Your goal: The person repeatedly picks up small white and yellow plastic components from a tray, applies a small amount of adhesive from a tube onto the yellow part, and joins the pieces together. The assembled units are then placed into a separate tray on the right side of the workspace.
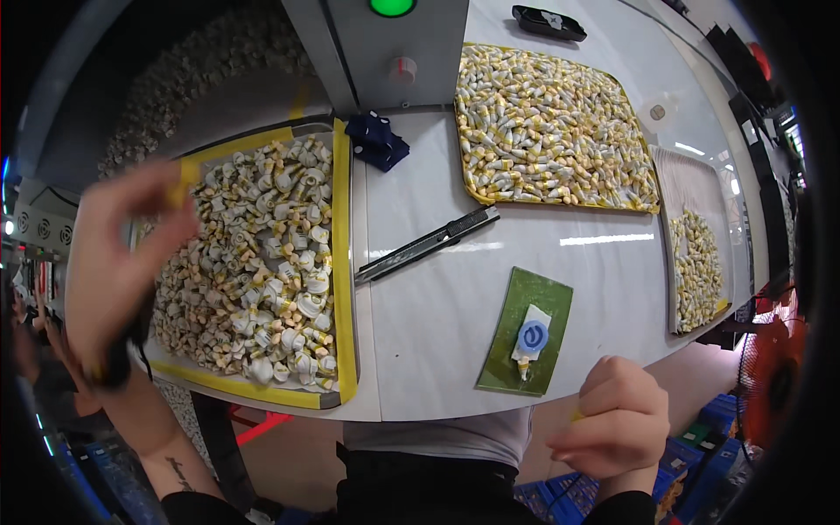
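Note:
My left hand, blurred by motion, hovers over the left side of a tray with a yellow-taped rim. Its thumb and finger curl together in a pinch; what is between them, if anything, is too smeared to make out. Heaped in that tray are small white parts with yellow bands and beige tips. By the table's front edge, my right hand is closed, with a bit of a small yellow piece showing at its fingers. Left of it lies a green board bearing a blue ring-shaped piece on a white base.
A utility knife lies mid-table, beside a dark blue cloth. Behind stands a grey machine housing with a green light. Banded cone-shaped parts fill a large tray; another tray sits at right. An orange fan is beyond.

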Tool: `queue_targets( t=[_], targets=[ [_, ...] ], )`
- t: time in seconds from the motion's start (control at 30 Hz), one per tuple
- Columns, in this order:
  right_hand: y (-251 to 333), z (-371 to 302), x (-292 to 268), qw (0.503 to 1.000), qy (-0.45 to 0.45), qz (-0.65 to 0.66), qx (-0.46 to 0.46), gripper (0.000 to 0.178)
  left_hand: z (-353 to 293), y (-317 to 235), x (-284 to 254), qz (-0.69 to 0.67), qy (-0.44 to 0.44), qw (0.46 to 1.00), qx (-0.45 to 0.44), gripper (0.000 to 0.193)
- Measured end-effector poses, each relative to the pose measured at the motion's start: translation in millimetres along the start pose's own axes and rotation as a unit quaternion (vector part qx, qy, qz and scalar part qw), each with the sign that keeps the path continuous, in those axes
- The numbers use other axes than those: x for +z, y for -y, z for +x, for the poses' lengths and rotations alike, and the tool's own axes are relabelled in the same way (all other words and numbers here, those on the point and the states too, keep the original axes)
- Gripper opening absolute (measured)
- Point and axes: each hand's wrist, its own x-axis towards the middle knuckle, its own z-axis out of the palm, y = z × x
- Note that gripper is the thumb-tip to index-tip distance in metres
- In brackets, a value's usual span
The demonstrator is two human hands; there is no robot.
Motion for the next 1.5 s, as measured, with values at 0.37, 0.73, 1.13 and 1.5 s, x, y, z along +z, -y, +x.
queue_targets(
  t=[0.37, 0.73, 1.13, 1.5],
  targets=[
    [16.9, -26.7, -23.8, 0.990, -0.032, -0.126, 0.060, 0.020, 183.1, 200.4, 75.1, 0.229, -0.045, 0.972, -0.029, 0.049],
    [5.9, -19.4, -72.1, 0.961, -0.074, -0.255, 0.073, 0.018, 86.2, 108.1, 22.1, -0.156, -0.018, 0.985, -0.068, 0.028],
    [-105.3, 93.4, -116.4, 0.895, 0.142, -0.382, 0.179, 0.009, -51.7, -85.5, 62.2, -0.593, 0.368, 0.687, 0.203, 0.017],
    [-58.7, 86.8, -91.6, 0.939, 0.045, -0.309, 0.146, 0.009, -98.3, -101.3, 127.2, -0.882, 0.332, 0.332, -0.044, 0.035]
  ],
)
